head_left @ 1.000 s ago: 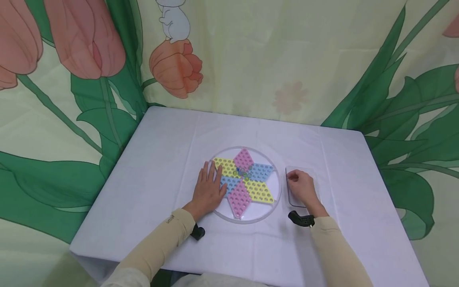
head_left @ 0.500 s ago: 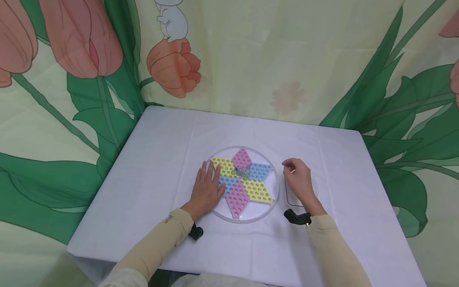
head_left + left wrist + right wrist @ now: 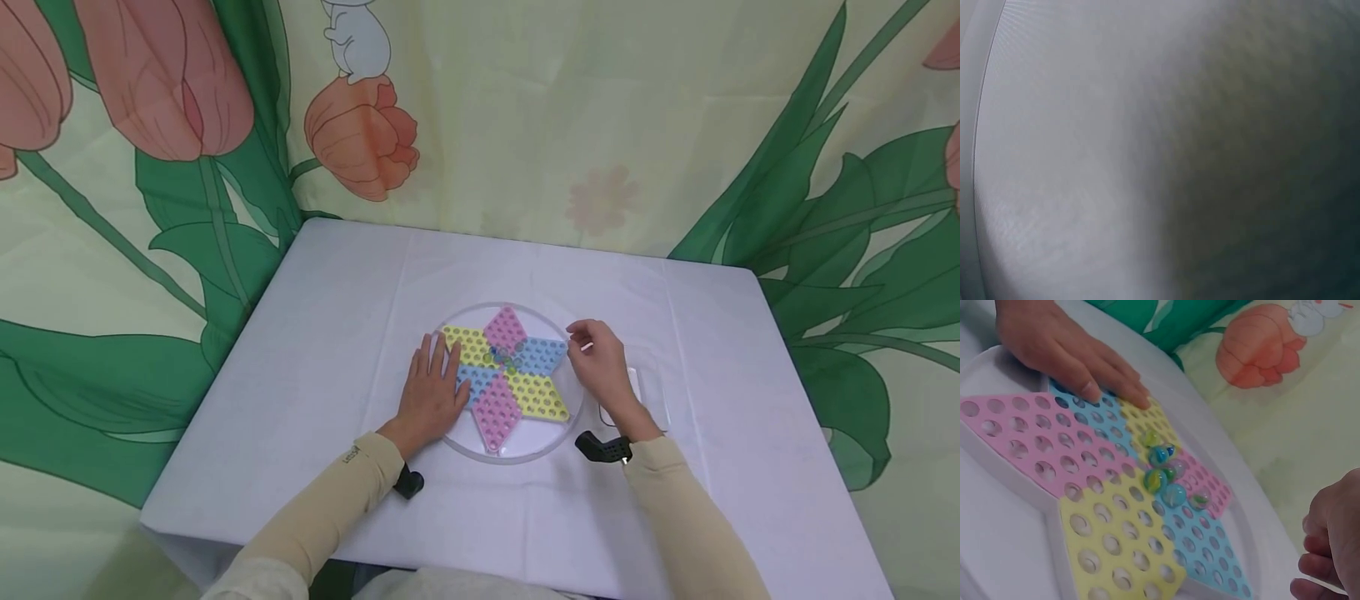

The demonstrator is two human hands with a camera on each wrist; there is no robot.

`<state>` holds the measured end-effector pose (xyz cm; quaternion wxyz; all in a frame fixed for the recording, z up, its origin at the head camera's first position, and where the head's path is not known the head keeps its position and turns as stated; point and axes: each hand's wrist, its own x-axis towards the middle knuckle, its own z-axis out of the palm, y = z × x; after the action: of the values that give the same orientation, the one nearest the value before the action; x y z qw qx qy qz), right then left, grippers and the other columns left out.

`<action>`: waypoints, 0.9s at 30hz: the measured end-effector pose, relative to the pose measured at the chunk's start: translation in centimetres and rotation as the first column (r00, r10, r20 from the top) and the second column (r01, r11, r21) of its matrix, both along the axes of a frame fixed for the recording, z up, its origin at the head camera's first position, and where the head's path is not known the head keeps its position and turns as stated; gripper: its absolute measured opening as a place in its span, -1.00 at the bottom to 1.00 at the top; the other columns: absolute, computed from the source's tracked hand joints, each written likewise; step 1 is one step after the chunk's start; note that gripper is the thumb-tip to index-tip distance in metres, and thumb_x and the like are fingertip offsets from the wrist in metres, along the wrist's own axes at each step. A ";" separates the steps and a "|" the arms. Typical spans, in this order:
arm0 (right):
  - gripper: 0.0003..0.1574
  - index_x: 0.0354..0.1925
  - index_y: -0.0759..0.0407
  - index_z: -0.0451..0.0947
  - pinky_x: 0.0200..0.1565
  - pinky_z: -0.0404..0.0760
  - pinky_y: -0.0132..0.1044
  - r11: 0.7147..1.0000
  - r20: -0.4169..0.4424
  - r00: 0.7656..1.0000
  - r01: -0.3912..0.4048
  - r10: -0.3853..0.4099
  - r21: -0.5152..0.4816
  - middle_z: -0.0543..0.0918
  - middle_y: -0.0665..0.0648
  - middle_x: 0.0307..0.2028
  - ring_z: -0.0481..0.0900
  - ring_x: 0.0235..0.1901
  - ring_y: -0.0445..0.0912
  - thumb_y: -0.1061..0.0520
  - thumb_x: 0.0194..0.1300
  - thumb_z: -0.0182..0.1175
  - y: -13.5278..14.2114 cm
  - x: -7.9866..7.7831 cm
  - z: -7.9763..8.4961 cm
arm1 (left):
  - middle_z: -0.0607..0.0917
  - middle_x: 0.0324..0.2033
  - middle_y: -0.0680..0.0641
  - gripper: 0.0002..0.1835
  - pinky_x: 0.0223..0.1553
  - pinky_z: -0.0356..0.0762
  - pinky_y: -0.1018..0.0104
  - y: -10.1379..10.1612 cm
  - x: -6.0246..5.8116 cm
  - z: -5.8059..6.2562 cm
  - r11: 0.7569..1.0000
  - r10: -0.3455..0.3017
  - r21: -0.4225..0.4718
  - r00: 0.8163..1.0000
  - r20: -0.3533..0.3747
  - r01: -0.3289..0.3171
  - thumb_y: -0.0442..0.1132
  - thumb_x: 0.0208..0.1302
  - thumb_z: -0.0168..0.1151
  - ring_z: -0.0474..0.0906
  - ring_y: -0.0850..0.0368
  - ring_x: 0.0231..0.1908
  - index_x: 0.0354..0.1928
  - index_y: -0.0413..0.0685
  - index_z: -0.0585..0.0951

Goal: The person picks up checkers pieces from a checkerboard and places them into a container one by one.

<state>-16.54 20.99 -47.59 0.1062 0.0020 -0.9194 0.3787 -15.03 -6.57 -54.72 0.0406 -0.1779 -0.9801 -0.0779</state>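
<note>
A round Chinese checkers board (image 3: 501,457) with a pink, yellow and blue star lies on the table. Several glass marbles (image 3: 1174,495) sit clustered around its middle. My left hand (image 3: 429,392) rests flat on the board's left side, fingers straight, over yellow and blue points; its fingers also show in the right wrist view. At the board's right rim is my right hand (image 3: 602,362), raised, with fingers curled and thumb near the index finger. Whether anything is between those fingertips is hidden. The left wrist view is mostly blurred.
Right of the board lies a clear, flat square tray (image 3: 657,408), partly hidden behind my right hand; its contents cannot be made out. A white cloth covers the table (image 3: 360,292). A curtain (image 3: 495,125) printed with tulips hangs at the back.
My right hand has lifted from the square tray and moved left to the board's right rim, its fingers still curled. My left hand stays on the board.
</note>
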 end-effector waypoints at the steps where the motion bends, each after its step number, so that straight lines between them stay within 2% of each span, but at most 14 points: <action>1: -0.72 0.01 0.29 0.53 -0.05 0.65 -0.08 1.000 0.000 1.000 -0.008 0.008 -0.005 0.59 0.23 -0.11 0.58 -0.13 0.04 0.26 0.35 0.14 -0.2 -0.1 0.0 | -0.01 0.54 -0.33 -0.24 0.51 -0.06 -0.15 0.0 0.0 0.0 1.000 0.001 -0.008 1.000 0.001 -0.001 0.11 0.48 -0.14 -0.19 -0.32 0.55 0.55 -0.15 0.05; 15: -0.72 0.00 0.34 0.52 0.00 0.63 -0.05 0.990 0.003 0.994 -0.109 0.110 -0.088 0.60 0.27 -0.06 0.58 -0.09 0.07 0.24 0.36 0.19 -2.0 0.2 -0.3 | -0.08 0.55 -0.31 -0.23 0.52 -0.10 -0.12 0.0 0.0 0.1 0.999 0.002 -0.032 0.999 0.034 -0.001 0.13 0.49 -0.18 -0.25 -0.29 0.56 0.57 -0.12 -0.02; 20: -0.73 0.02 0.31 0.52 0.03 0.63 -0.08 0.991 0.023 0.992 -0.120 0.122 -0.065 0.61 0.24 -0.05 0.59 -0.06 0.04 0.25 0.38 0.17 -2.4 -0.1 -1.2 | -0.02 0.54 -0.33 -0.24 0.51 -0.06 -0.14 0.1 0.1 0.2 1.000 -0.006 -0.005 1.000 0.012 0.006 0.12 0.48 -0.14 -0.20 -0.31 0.55 0.55 -0.14 0.05; 27: -0.75 0.00 0.28 0.53 0.04 0.62 -0.11 0.978 0.029 0.980 -0.197 0.199 -0.064 0.63 0.21 -0.07 0.60 -0.06 0.02 0.29 0.36 0.17 -3.5 -0.2 -2.4 | -0.08 0.56 -0.31 -0.23 0.52 -0.12 -0.13 0.0 0.1 0.1 1.000 0.007 -0.023 0.999 0.046 -0.006 0.13 0.49 -0.17 -0.27 -0.29 0.56 0.57 -0.12 -0.01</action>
<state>-16.75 17.52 -49.97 0.0518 0.0835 -0.9044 0.4153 -14.93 -6.54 -54.58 0.0165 -0.1734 -0.9822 -0.0708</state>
